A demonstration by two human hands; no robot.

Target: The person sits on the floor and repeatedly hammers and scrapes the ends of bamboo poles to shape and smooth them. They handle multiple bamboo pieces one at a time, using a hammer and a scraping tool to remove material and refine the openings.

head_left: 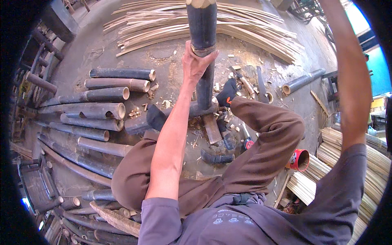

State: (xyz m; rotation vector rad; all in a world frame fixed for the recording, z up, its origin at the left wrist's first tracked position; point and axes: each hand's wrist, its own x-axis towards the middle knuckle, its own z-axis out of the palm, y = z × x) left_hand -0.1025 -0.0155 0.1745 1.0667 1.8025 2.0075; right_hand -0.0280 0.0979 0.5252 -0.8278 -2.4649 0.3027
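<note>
My left hand [197,62] is wrapped round a thick dark bamboo pole [203,30] that stands upright in front of me. Pale cut facets show on the pole's top end. At its foot, the pole meets a bamboo piece [141,124] lying crosswise on the floor between my feet; how the two join is hard to tell. My raised right forearm [354,81] runs up past the top edge, so the right hand is out of the picture. Wood chips [163,104] lie scattered around the pole's base.
Cut bamboo lengths [116,94] lie in a row on the left. Long pale strips [163,26] are spread at the far side. Near my right foot lies a tool with a wooden handle [248,87]. A red can [301,160] and bundled slats [357,155] are on the right.
</note>
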